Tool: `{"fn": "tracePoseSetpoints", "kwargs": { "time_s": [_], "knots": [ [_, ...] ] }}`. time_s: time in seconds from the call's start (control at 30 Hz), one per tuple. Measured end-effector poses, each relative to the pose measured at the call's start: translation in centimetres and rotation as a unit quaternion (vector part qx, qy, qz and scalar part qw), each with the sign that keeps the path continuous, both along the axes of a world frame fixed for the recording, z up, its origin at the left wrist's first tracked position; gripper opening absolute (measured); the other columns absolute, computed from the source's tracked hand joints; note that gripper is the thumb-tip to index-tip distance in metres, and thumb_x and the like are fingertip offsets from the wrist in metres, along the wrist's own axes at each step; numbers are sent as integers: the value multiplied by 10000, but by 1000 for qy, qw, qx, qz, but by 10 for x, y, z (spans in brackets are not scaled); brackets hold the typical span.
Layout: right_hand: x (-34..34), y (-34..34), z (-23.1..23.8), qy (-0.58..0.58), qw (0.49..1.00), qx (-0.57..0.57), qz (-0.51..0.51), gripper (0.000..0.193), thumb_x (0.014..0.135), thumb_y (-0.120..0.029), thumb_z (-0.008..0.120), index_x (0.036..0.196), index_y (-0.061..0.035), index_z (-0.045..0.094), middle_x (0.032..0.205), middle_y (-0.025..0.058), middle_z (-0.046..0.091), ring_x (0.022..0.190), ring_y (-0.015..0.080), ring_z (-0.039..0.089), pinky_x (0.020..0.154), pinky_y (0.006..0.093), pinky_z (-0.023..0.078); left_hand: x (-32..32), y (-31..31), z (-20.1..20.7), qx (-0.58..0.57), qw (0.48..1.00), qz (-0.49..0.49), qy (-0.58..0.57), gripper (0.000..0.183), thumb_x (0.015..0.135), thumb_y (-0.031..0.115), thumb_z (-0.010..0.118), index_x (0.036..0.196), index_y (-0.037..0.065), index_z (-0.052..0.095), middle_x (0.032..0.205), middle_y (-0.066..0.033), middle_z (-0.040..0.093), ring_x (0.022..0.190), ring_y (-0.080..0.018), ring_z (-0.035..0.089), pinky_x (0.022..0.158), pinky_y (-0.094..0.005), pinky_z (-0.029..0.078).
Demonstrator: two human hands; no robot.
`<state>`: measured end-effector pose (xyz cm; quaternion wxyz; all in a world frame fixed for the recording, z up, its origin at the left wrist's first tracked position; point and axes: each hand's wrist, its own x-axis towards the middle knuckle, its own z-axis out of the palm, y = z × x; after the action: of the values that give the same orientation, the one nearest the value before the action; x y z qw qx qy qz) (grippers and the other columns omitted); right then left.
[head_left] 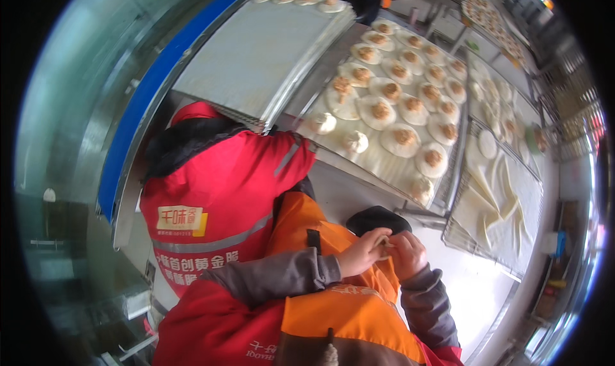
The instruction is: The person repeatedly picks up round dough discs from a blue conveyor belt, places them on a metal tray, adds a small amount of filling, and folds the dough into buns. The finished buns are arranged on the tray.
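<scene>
My left hand and my right hand meet in front of my orange apron, fingers closed and fingertips together. Something small and pale shows between them, mostly hidden by the fingers; I cannot make out what it is. Just beyond my hands stands a large tray with rows of flat dough rounds, each topped with a mound of orange-brown filling. Along its near edge sit a few gathered white buns. Neither hand touches the tray.
Close on my left, a co-worker in a red jacket reaches toward the tray. Behind them is a pale tray stack with several filled rounds at its far end. At right, a rack tray holds a draped dough sheet.
</scene>
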<state>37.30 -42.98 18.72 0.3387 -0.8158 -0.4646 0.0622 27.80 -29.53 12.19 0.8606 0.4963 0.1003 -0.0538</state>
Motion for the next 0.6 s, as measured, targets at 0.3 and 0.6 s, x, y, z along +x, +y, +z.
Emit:
{"fn": "tracePoseSetpoints", "kwargs": {
  "time_s": [0.3,0.6],
  "knots": [
    [-16,-35,1,-52,996,58,31,207,750,-22,692,933,-38,596,813,102,603,714,329,612,628,379,510,-2,1,27,196,960,-199,29,307,995,36,453,1301,13,462,1199,-126,558,1127,-195,565,948,-307,469],
    [-24,-27,-14,-58,995,82,-8,111,774,-41,684,870,-40,628,800,118,610,711,323,634,624,368,520,-13,-6,30,-152,968,-51,192,351,1053,417,371,1172,129,532,1016,-14,593,868,-112,633,639,-279,550]
  ]
}}
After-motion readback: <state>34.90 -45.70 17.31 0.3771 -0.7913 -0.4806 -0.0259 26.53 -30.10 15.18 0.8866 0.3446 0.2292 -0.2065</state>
